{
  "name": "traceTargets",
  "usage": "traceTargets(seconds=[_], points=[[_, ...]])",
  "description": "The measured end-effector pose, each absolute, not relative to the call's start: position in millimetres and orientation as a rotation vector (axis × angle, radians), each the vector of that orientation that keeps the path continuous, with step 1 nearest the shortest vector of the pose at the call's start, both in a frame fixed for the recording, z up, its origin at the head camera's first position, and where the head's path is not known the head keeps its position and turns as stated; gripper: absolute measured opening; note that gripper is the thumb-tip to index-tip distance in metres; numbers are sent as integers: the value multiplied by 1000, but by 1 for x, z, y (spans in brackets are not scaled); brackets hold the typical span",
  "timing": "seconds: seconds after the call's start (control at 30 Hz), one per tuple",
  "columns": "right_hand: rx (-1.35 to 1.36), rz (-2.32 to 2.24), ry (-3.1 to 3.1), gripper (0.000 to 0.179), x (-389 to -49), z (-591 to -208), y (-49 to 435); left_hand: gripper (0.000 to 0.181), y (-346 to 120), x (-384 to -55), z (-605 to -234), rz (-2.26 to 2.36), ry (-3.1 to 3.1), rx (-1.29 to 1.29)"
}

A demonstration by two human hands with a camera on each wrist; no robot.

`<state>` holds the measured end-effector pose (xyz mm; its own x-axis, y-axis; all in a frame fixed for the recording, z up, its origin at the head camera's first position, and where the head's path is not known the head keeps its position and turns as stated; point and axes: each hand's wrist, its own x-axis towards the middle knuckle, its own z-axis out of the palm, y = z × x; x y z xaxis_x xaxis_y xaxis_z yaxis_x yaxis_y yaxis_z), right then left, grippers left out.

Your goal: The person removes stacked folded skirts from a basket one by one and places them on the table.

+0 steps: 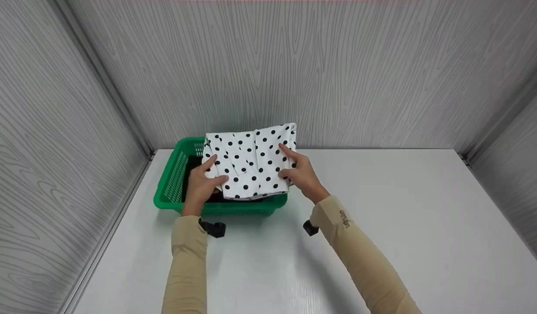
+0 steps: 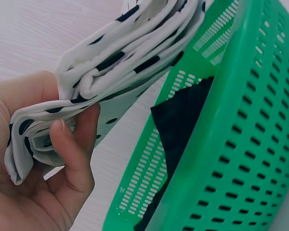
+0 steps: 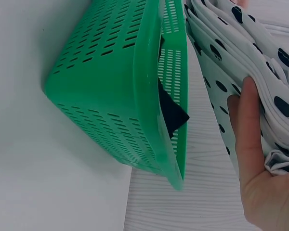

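Note:
A folded white cloth with black polka dots (image 1: 246,163) is held flat above a green basket (image 1: 166,201). My left hand (image 1: 200,185) grips its left edge, thumb on top and fingers curled underneath, as the left wrist view shows. At the right edge my right hand (image 1: 302,174) grips it the same way, with fingers (image 3: 250,127) under the layered folds. Several thick layers of the cloth (image 2: 135,48) show from the side. Inside the basket lies dark fabric (image 2: 180,125), partly hidden by the cloth in the head view.
The basket stands on a white table (image 1: 382,218) toward its back left, close to the grey wood-grain back wall (image 1: 294,69). Another panel (image 1: 42,152) rises on the left. Dark wrist devices (image 1: 214,229) sit at both sleeve cuffs.

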<state>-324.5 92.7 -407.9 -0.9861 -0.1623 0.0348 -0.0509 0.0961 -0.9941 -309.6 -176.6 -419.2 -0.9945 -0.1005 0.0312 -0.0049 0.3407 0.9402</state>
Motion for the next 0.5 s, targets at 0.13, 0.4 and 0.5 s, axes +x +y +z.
traceTargets(seconds=[0.13,0.4,0.5], points=[[-227,-2050,2278,82,-319,-409,102,74,-169,-304,-421,-1764,-2484,69],[-256,-2067,2294,81,-314,-408,117,73,-157,-303,-418,-1809,-2427,18],[-242,-2077,2312,81,-311,-408,127,72,-147,-303,-416,-1846,-2390,-6]])
